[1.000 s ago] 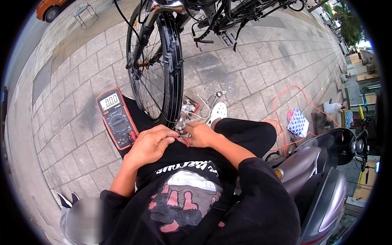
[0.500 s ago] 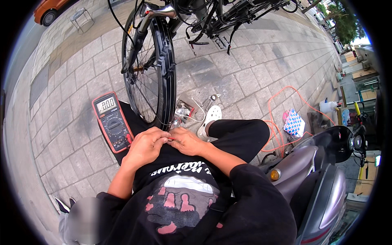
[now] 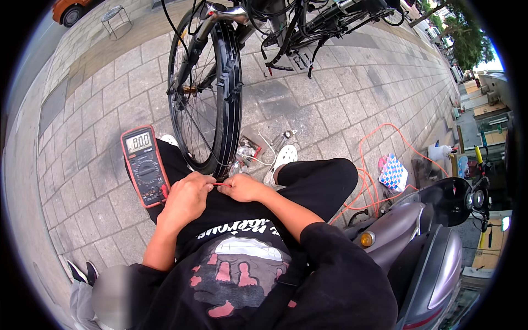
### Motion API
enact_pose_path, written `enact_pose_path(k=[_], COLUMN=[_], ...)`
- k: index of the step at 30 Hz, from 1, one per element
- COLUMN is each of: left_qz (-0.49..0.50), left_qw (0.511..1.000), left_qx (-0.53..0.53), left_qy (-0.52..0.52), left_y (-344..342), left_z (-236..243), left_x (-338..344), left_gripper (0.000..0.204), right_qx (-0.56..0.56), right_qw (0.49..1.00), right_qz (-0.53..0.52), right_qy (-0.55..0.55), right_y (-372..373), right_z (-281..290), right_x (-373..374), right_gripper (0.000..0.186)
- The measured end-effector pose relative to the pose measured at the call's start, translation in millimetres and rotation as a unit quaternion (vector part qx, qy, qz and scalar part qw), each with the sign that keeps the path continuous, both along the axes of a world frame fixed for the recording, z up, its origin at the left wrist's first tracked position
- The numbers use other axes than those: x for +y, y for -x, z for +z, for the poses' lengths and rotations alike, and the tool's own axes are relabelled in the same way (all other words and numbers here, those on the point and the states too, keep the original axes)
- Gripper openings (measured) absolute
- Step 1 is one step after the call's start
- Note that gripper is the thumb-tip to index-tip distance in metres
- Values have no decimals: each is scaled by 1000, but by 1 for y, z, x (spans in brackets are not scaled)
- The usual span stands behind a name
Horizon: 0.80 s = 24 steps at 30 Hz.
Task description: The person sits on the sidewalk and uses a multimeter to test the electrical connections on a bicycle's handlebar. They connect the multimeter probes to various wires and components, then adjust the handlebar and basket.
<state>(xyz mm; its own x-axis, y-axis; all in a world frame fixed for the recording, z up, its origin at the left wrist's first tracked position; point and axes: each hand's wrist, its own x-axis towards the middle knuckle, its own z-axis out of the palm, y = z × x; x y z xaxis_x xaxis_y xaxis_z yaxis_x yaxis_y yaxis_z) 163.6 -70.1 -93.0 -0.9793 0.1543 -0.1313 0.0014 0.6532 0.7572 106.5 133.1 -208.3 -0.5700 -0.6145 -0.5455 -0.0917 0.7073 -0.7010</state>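
My left hand (image 3: pixel 188 197) and my right hand (image 3: pixel 243 188) are close together over my lap. A short stretch of thin red wire (image 3: pixel 221 184) runs between their closed fingertips, each hand pinching one side. What the wire joins is hidden by the fingers. On my left thigh lies a red-rimmed digital multimeter (image 3: pixel 147 168), its display lit with digits. A red plug (image 3: pixel 164 191) sits at its lower right corner, beside my left hand. Just beyond my hands stands the front wheel (image 3: pixel 228 110) of a bicycle.
By the wheel lie a bag of small parts (image 3: pixel 248 152), a white cord (image 3: pixel 270 144) and a round metal piece (image 3: pixel 287 133). An orange hose (image 3: pixel 361 148) loops on the paving near a checkered box (image 3: pixel 394 172). A scooter (image 3: pixel 396 228) stands close on my right; another person's shoes (image 3: pixel 83 271) show at lower left.
My hands have drawn slightly apart, the left one moving left, so more red wire shows between them. The multimeter has shifted slightly left, and the view has tilted a little.
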Motion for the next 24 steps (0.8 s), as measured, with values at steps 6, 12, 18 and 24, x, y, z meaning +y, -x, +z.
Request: enact_pose_path(k=[6,12,18,24], left_qz=[17,44,68,64], left_qw=[997,990,986,991], left_qx=[15,-40,-20,-16], left_qy=[-72,-129,-150,-115], left_y=[-3,-6,-5,-4], left_z=[0,15,16,16], left_x=[-4,-8,-6,-9], left_gripper=[15,16,16,17], right_qx=[401,563,636,534], right_qw=[897,714,615,659], right_qz=[-169,-404,-456,-510], right_qy=[-75,-101,-98,145], right_y=[20,85,109,116], right_z=[24,64,94,107], right_x=[84,209,285,249], right_gripper=[29,28,29,35])
